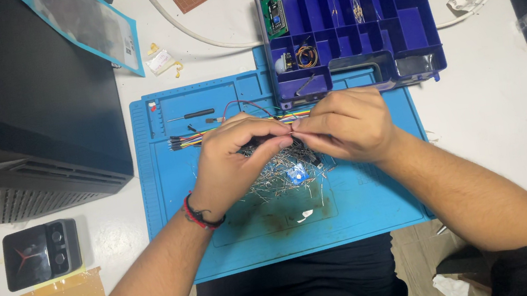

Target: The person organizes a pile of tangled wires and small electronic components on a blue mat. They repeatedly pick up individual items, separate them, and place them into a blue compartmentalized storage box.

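— White desk (pixel 500 99), centre of frame: on the blue work mat (pixel 369 202) we see the left hand (pixel 231 166) and right hand (pixel 347 125) meeting, fingertips pinched together on a small dark component (pixel 262 145) held just above a heap of loose wire leads (pixel 282 176).

— Which step do we judge this to be?

— Fine fitting or sorting of a part; the next move would call for a steady, precise pinch.

— And the containers?

— Top centre, the blue compartment box (pixel 411 14) holds a green circuit board (pixel 273 11) at its left, a copper wire coil (pixel 306 56) below, and tiny yellow parts (pixel 353 1); most cells appear bare. Rainbow jumper wires (pixel 196 138) lie behind the hands.
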